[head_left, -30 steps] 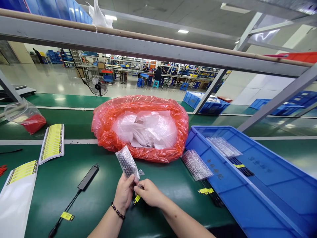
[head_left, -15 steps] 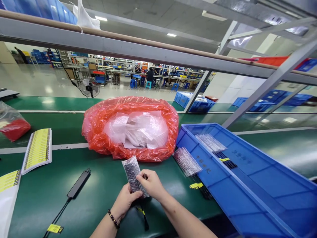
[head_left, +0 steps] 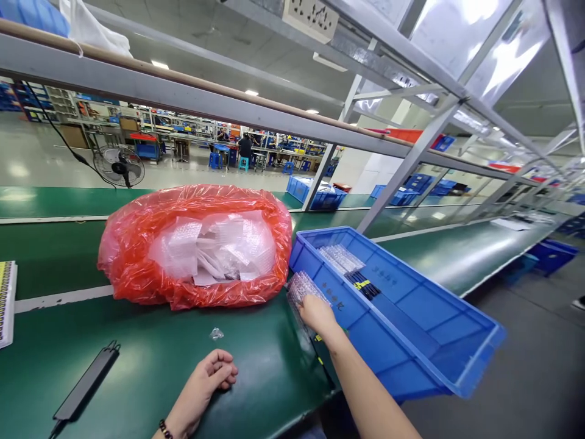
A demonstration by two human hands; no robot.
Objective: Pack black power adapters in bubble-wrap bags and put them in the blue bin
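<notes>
Looking like one's stacked: wrapped packs (head_left: 299, 285) are now half-covered by right hand (head_left: 319, 315), grip can't be told; left hand (head_left: 204, 379) emptied, half-curled.

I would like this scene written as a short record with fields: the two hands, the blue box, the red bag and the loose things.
Left hand: fingers half curled over the green table, nothing visible in it
Right hand: at the bubble-wrapped packs beside the blue box; grip unclear
Box contents: other wrapped packs, black cables
Red bag: left of the box, white bubble wrap inside
Loose on table: black device, clear plastic scrap
</notes>
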